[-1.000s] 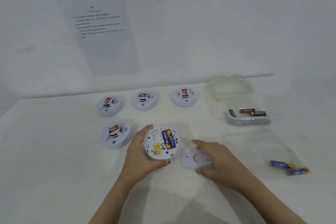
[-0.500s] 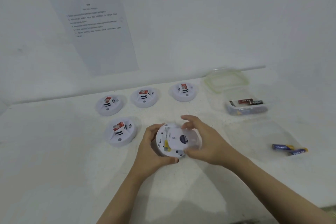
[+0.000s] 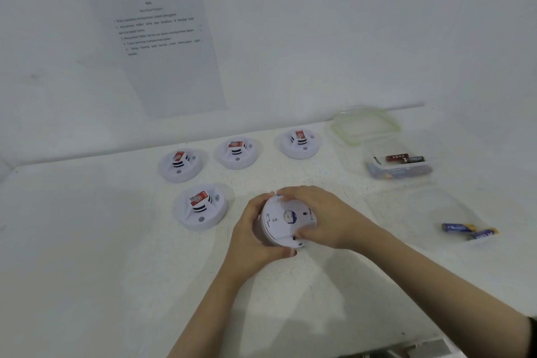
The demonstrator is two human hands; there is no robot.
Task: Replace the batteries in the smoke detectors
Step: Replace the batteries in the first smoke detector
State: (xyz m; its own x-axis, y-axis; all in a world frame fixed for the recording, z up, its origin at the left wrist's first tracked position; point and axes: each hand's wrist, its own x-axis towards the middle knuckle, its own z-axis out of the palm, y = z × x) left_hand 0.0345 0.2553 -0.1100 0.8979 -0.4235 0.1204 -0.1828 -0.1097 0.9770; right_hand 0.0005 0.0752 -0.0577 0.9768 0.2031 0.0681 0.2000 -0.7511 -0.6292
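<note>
Hands both on one smoke detector (image 3: 271,238), held tilted toward the camera over the middle of the desk (image 3: 87,241). Far left: four other detectors (image 3: 200,206) lie dome-up on the desk, three in a back row and one nearer, just beside the working pair; whether they are done cannot be told. Left hand (image 3: 250,229) cups the detector body from the left and below, fingers curled round its rim. Back plate (image 3: 302,221) lies over the detector's rear face; a bit of blue and yellow shows through its centre hole, probably the cells inside. Right hand (image 3: 328,218) grips this plate, fingers over the top edge, thumb at the lower edge. Judged step: closing the unit. To do it well: seat the plate flat all round before turning, line tabs with slots, let the left hand only brace while the right twists, stop at the catch. Do not force; a cocked plate is the likely fault. Right: clear tub (image 3: 401,171) of batteries, its lid (image 3: 366,125) behind it. Far right: two loose batteries (image 3: 469,231), well apart.
</note>
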